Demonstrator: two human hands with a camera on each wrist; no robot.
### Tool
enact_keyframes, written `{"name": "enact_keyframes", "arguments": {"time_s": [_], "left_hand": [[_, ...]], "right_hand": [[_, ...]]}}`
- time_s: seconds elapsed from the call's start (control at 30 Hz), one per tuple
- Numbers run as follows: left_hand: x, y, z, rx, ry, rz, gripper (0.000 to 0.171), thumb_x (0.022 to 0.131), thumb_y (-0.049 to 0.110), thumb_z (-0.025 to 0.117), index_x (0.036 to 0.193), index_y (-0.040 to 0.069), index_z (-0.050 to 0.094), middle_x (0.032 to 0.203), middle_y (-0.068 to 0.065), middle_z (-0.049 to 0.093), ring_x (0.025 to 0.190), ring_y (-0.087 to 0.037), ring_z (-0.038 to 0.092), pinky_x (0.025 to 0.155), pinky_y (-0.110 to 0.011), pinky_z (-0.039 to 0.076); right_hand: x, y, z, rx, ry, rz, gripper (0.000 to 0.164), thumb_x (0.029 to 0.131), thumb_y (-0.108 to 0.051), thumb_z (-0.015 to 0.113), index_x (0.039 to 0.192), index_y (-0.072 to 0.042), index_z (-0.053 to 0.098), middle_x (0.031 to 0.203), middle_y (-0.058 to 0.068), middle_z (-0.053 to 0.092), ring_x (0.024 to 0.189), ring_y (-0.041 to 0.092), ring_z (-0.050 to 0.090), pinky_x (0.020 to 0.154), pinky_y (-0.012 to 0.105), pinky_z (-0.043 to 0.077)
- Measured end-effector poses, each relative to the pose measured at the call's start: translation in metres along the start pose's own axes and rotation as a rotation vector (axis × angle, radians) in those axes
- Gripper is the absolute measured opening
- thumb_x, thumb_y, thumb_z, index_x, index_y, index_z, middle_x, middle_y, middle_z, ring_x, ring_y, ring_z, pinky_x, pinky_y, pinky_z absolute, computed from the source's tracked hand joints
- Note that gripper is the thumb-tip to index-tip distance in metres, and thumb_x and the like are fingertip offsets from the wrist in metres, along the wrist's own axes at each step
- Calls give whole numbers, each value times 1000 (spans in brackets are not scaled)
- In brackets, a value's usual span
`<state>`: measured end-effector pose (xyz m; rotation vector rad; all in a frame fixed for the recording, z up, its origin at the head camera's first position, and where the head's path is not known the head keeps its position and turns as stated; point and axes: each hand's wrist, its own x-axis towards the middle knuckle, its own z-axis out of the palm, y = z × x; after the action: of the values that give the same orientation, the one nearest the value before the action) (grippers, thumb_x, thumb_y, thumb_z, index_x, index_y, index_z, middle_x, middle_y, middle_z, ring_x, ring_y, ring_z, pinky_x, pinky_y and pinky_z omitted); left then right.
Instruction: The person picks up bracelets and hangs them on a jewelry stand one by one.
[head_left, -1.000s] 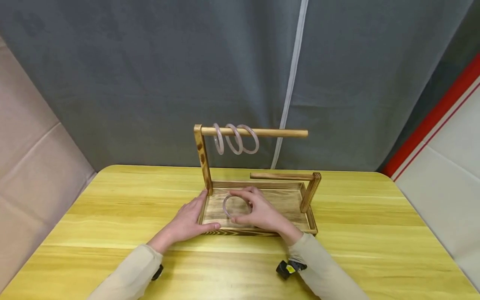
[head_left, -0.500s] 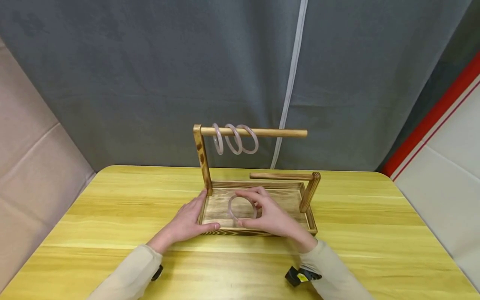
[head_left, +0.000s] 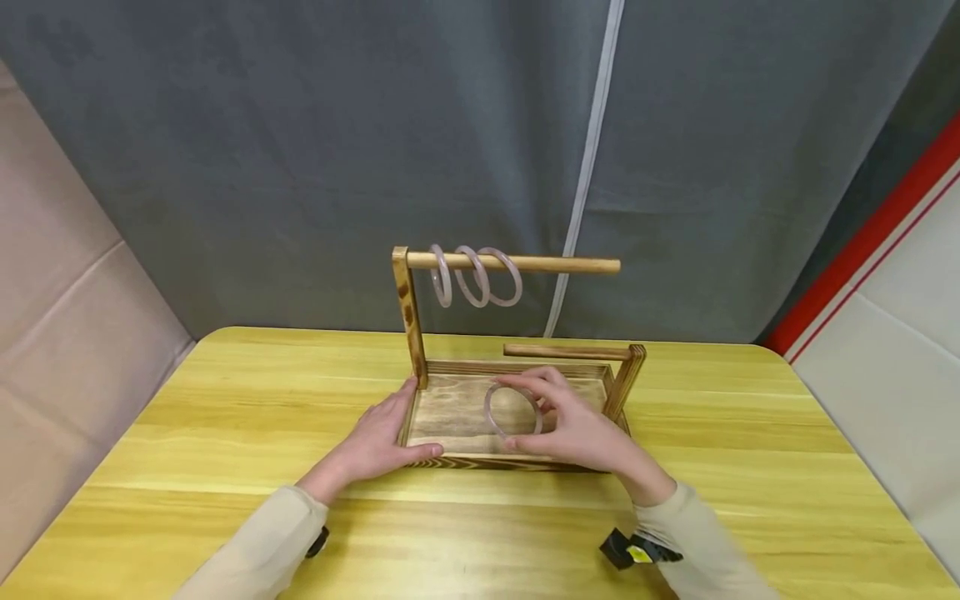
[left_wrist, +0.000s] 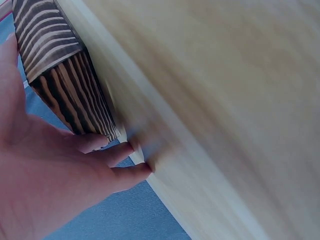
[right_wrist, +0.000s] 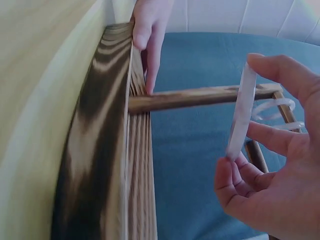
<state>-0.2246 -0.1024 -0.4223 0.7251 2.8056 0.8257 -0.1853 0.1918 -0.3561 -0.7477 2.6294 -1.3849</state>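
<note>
My right hand (head_left: 581,427) pinches a pale pinkish bangle (head_left: 487,408) between thumb and fingertips over the middle of a wooden tray stand (head_left: 487,463). In the right wrist view the bangle (right_wrist: 243,110) shows nearly edge-on, with fingertips at both ends of it. At the tray's left end lies my left hand (head_left: 375,446), fingers extended along the side and thumb at the front rim. The left wrist view shows those fingers against the tray's striped end (left_wrist: 65,75). Three similar bangles hang on the upper bar (head_left: 570,265), towards its post.
A shorter, lower bar (head_left: 566,352) reaches left from a post (head_left: 624,383) at the tray's right end. The stand sits on a yellow wood-grain table (head_left: 262,392). Behind it hangs a dark grey curtain (head_left: 300,167).
My right hand has moved to the right over the tray, carrying the bangle with it. The left hand has stayed at the tray's left end, and the hanging bangles have stayed put.
</note>
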Motion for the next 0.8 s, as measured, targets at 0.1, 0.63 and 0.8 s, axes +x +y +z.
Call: {"name": "enact_keyframes", "arguments": {"time_s": [0.1,0.63,0.8], "left_hand": [[0,1,0,-3,-3,-2,109,84,59,65,151,-7,9,155,-25,15,139,-44,22,111,-61,16],[0,1,0,8,-2,-2,108,85,58,65,151,-7,9,156,-25,15,139,-44,22,110,-62,17],[0,1,1,6,-4,-4,109,85,59,65,152,-6,9,156,-25,15,139,-44,22,110,-62,16]], "right_hand": [[-3,4,-9,-67,21,-19,69,79,-27,81,141,-15,52,127,6,45,101,22,47,84,45,49],[-16,-4,-57,-262,-12,-93,67,79,-28,81,139,-16,54,122,6,47,85,18,43,61,29,43],[-19,-7,-74,-353,-51,-128,67,80,-31,80,140,-16,53,124,6,47,93,20,45,66,31,45]]}}
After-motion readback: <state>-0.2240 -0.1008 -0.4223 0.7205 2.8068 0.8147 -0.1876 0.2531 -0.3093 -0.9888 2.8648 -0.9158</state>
